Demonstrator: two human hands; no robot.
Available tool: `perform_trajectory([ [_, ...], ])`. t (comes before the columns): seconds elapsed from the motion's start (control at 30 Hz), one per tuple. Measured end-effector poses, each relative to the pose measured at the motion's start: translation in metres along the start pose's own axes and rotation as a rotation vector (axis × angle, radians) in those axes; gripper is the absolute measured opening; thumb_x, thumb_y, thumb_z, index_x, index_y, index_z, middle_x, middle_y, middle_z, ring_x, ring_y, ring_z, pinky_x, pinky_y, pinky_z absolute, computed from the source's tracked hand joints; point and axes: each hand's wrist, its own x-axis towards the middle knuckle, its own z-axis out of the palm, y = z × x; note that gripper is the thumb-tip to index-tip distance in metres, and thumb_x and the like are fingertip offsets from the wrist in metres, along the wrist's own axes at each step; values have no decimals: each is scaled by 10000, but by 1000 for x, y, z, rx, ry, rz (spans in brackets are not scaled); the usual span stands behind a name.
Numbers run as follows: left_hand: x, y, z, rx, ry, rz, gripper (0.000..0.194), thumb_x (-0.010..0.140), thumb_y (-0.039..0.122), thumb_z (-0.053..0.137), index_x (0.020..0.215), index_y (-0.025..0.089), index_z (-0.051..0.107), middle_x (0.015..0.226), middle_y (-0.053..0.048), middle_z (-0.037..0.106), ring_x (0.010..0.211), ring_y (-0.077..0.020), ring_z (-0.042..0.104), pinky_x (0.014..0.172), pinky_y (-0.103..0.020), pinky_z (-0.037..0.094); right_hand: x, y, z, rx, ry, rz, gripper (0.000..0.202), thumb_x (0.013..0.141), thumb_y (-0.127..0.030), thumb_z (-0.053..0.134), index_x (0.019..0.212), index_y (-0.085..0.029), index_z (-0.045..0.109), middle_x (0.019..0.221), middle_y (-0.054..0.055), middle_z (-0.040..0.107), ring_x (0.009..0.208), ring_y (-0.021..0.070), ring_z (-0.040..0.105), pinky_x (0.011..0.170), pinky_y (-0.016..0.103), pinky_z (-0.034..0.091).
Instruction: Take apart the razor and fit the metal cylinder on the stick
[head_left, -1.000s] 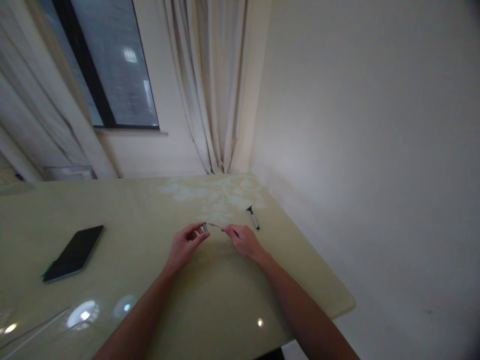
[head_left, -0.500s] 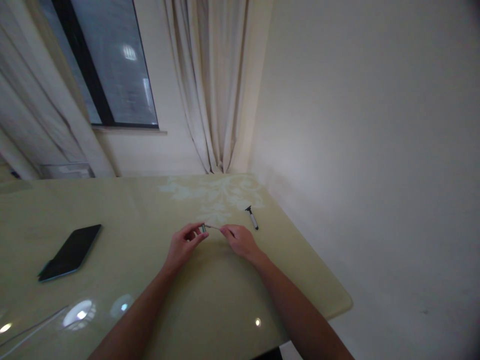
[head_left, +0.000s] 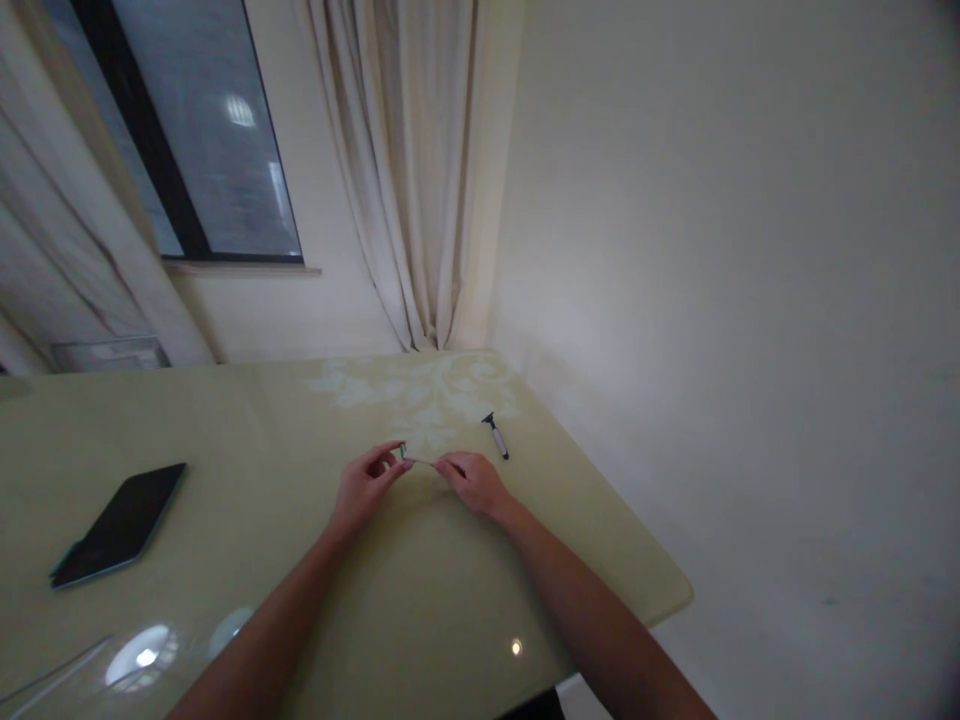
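Observation:
In the middle of the head view, my left hand (head_left: pixel 369 482) pinches a small, flat greenish piece (head_left: pixel 403 452) upright between thumb and fingertips. It is too small for me to tell its kind. My right hand (head_left: pixel 472 480) is closed on a thin pale stick (head_left: pixel 421 461) that points left. The stick's tip reaches the lower part of the greenish piece; whether they touch is unclear. Both hands are just above the table (head_left: pixel 420 600). Just beyond my right hand, a razor (head_left: pixel 496 437) with a dark head and grey handle lies on the tabletop.
A dark tablet-like slab (head_left: pixel 124 525) lies on the table to the left. A thin white cable (head_left: pixel 60 675) runs at the lower left. A wall (head_left: pixel 712 350) borders the table's right side, and curtains (head_left: pixel 405 180) hang behind it.
The stick's tip has moved down along the greenish piece, from near its top to its lower part. The whole view has shifted slightly, with the tablet-like slab now further left.

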Motion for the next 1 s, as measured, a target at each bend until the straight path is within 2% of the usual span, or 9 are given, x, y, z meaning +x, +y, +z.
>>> perform_trajectory([
  [0.13,23,-6,9,30,-35,9,602,699,587,819,1113,150,822,686,15,628,544,-111,423,532,-241,343,10,6,5,-55,96,75,414,1101,-417,496,929,-184,792,911,77,772,812,191,637,710,273,378],
  [0.23,32,-9,16,39,-76,15,600,678,585,827,1097,157,829,675,18,633,536,-110,415,524,-238,327,19,10,5,-50,93,33,405,1111,-387,479,955,-172,786,928,76,770,832,184,642,751,270,402],
  [0.43,24,-9,12,21,-72,23,573,712,582,822,1101,160,825,694,13,634,546,-110,422,530,-235,337,20,10,3,-53,78,34,385,1104,-403,493,1051,-188,809,1020,92,796,909,203,677,792,283,432],
  [0.53,20,-7,9,-10,-69,27,582,709,577,836,1125,170,819,698,14,633,541,-108,420,520,-231,334,14,9,3,-32,71,-13,365,1097,-407,509,1081,-204,812,1042,83,800,932,202,689,802,278,434],
  [0.7,20,-4,12,-30,-92,12,547,691,574,853,1058,169,835,672,22,605,535,-101,415,511,-227,314,11,10,1,-26,149,48,442,1107,-426,473,974,-177,813,931,89,777,843,194,666,760,276,425],
  [0.87,20,-4,12,-49,-89,-6,555,692,555,857,1086,166,829,688,19,614,549,-105,434,531,-233,328,12,11,1,35,108,-25,393,1088,-419,521,1015,-178,823,920,78,771,832,186,658,768,276,426],
  [1.0,21,-6,11,-53,-84,-24,561,689,571,856,1071,161,830,681,13,622,564,-115,462,545,-239,345,13,12,2,43,151,52,414,1087,-431,522,975,-176,829,910,78,775,828,185,654,750,275,420],
])
